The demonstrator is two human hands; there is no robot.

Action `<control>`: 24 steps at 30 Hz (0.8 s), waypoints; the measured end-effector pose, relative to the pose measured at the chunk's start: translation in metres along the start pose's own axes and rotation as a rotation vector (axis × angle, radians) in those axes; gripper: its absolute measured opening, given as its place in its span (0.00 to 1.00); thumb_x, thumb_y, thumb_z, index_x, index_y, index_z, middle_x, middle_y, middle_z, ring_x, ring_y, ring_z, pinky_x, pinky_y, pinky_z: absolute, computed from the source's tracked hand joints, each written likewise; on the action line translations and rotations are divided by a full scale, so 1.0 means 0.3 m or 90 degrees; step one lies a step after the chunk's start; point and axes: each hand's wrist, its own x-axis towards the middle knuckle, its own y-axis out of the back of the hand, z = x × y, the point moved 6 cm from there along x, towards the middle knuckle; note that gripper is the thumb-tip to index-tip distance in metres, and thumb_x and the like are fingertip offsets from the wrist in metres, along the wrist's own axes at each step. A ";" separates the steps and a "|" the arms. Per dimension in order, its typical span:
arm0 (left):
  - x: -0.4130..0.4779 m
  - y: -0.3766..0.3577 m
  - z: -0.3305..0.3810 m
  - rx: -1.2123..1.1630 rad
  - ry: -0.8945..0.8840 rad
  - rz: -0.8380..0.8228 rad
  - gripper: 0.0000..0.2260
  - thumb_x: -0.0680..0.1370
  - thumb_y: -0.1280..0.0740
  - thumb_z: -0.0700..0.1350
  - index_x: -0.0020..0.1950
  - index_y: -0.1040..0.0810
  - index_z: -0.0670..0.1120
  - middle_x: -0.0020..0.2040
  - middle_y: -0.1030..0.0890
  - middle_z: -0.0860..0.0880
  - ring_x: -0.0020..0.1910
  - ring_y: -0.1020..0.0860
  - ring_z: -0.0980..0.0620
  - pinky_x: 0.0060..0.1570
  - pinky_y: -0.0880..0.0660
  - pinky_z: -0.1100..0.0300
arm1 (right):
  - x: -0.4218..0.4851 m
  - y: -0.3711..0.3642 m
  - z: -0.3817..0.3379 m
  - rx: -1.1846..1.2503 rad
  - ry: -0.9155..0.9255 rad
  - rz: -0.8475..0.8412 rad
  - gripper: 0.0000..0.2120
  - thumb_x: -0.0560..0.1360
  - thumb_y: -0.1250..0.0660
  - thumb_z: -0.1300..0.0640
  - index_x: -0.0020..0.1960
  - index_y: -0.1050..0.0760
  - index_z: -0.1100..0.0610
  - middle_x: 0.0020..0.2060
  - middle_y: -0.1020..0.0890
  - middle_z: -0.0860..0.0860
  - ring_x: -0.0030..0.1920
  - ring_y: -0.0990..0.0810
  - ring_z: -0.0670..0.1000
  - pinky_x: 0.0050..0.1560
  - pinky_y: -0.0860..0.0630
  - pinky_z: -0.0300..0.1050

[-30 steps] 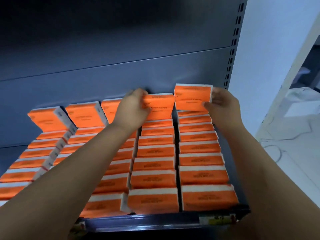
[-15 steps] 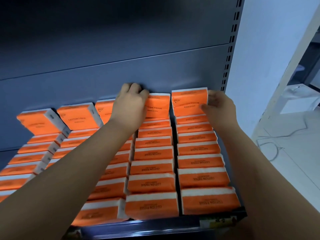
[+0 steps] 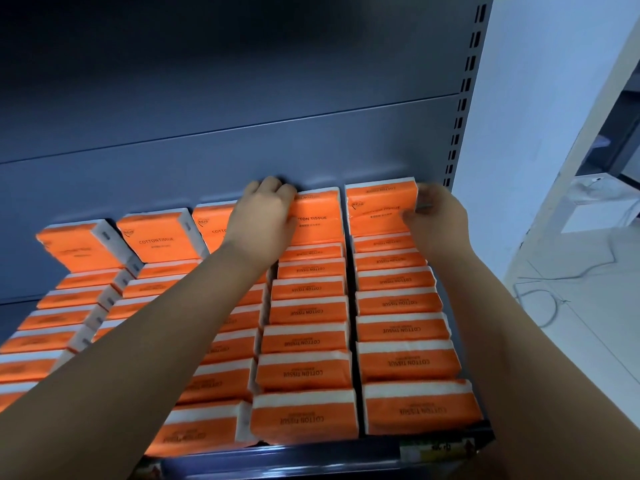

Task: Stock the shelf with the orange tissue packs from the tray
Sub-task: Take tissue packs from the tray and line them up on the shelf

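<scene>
Rows of orange tissue packs fill the dark blue shelf [image 3: 311, 453], each row leaning back toward the rear panel. My left hand [image 3: 264, 216] grips the left edge of the rearmost upright pack [image 3: 317, 216] in the second row from the right, fingers curled over its top. My right hand [image 3: 434, 220] holds the right end of the rearmost pack [image 3: 379, 206] in the rightmost row, which stands against the back panel. The tray is out of view.
A slotted upright post [image 3: 464, 95] bounds the shelf on the right. Beyond it are a white wall [image 3: 540, 98] and a white surface with thin cables [image 3: 543, 296]. A yellow price label [image 3: 436, 450] sits on the shelf's front lip.
Both hands have pushed their packs back and down until they stand against the rear panel. The right pack, held above its row a second ago, now sits level with its neighbour.
</scene>
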 end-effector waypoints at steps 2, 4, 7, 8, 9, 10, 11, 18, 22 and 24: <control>0.000 -0.002 0.004 -0.006 0.004 0.001 0.18 0.76 0.30 0.38 0.65 0.21 0.40 0.61 0.22 0.40 0.58 0.25 0.36 0.59 0.25 0.44 | 0.004 0.004 0.011 -0.001 -0.010 0.007 0.14 0.78 0.35 0.62 0.61 0.21 0.49 0.54 0.16 0.46 0.53 0.18 0.50 0.53 0.25 0.45; -0.003 -0.003 0.013 -0.014 0.004 0.005 0.17 0.76 0.30 0.37 0.65 0.21 0.39 0.61 0.22 0.39 0.57 0.25 0.35 0.58 0.25 0.43 | 0.007 0.006 0.020 -0.003 -0.014 0.011 0.15 0.78 0.35 0.61 0.62 0.21 0.49 0.54 0.16 0.45 0.54 0.18 0.50 0.53 0.25 0.46; -0.003 -0.001 0.022 -0.024 -0.005 0.016 0.17 0.76 0.29 0.38 0.65 0.21 0.40 0.60 0.22 0.39 0.56 0.24 0.35 0.58 0.24 0.44 | 0.011 0.006 0.019 -0.014 -0.017 0.010 0.15 0.77 0.35 0.60 0.61 0.21 0.48 0.53 0.16 0.45 0.53 0.18 0.50 0.53 0.22 0.47; -0.003 -0.001 0.022 -0.024 -0.007 0.020 0.17 0.75 0.29 0.38 0.65 0.20 0.40 0.59 0.21 0.39 0.55 0.24 0.35 0.57 0.24 0.44 | 0.010 0.005 0.017 -0.015 -0.019 0.010 0.15 0.77 0.35 0.59 0.61 0.21 0.48 0.53 0.16 0.45 0.53 0.17 0.50 0.54 0.21 0.48; -0.002 -0.002 0.022 -0.023 -0.006 0.020 0.17 0.75 0.28 0.38 0.65 0.20 0.40 0.59 0.21 0.39 0.55 0.24 0.35 0.57 0.24 0.44 | 0.009 0.004 0.016 -0.015 -0.021 0.011 0.15 0.77 0.35 0.59 0.61 0.21 0.48 0.53 0.16 0.45 0.53 0.17 0.50 0.54 0.21 0.48; 0.000 -0.003 0.022 -0.020 -0.004 0.016 0.17 0.75 0.29 0.39 0.65 0.20 0.40 0.59 0.22 0.39 0.55 0.24 0.35 0.57 0.24 0.44 | 0.007 0.004 0.014 -0.016 -0.023 0.012 0.15 0.77 0.35 0.59 0.62 0.21 0.48 0.53 0.16 0.45 0.53 0.18 0.50 0.53 0.22 0.47; 0.000 -0.005 0.021 -0.017 0.001 0.009 0.17 0.76 0.29 0.39 0.65 0.21 0.40 0.59 0.22 0.39 0.56 0.24 0.35 0.57 0.24 0.44 | 0.005 0.003 0.012 -0.017 -0.023 0.012 0.15 0.77 0.35 0.60 0.62 0.21 0.49 0.53 0.16 0.45 0.52 0.18 0.50 0.52 0.24 0.46; -0.007 -0.002 0.029 0.012 0.019 -0.004 0.18 0.76 0.29 0.41 0.65 0.21 0.40 0.60 0.21 0.39 0.56 0.24 0.34 0.58 0.25 0.44 | -0.007 0.012 -0.009 -0.057 -0.020 0.023 0.16 0.76 0.36 0.62 0.62 0.22 0.51 0.49 0.19 0.44 0.49 0.19 0.50 0.45 0.29 0.40; -0.015 0.012 0.039 0.030 0.031 -0.008 0.20 0.77 0.30 0.46 0.67 0.22 0.41 0.62 0.21 0.40 0.58 0.24 0.35 0.61 0.25 0.43 | -0.023 0.027 -0.034 -0.093 -0.007 0.028 0.14 0.76 0.36 0.64 0.58 0.22 0.53 0.45 0.22 0.44 0.43 0.23 0.48 0.37 0.34 0.35; -0.024 0.032 0.049 0.037 0.042 0.002 0.20 0.78 0.31 0.50 0.67 0.23 0.41 0.63 0.21 0.40 0.60 0.24 0.35 0.64 0.27 0.43 | -0.036 0.029 -0.050 -0.128 -0.002 0.031 0.10 0.75 0.37 0.62 0.54 0.24 0.52 0.46 0.21 0.47 0.44 0.21 0.51 0.36 0.31 0.39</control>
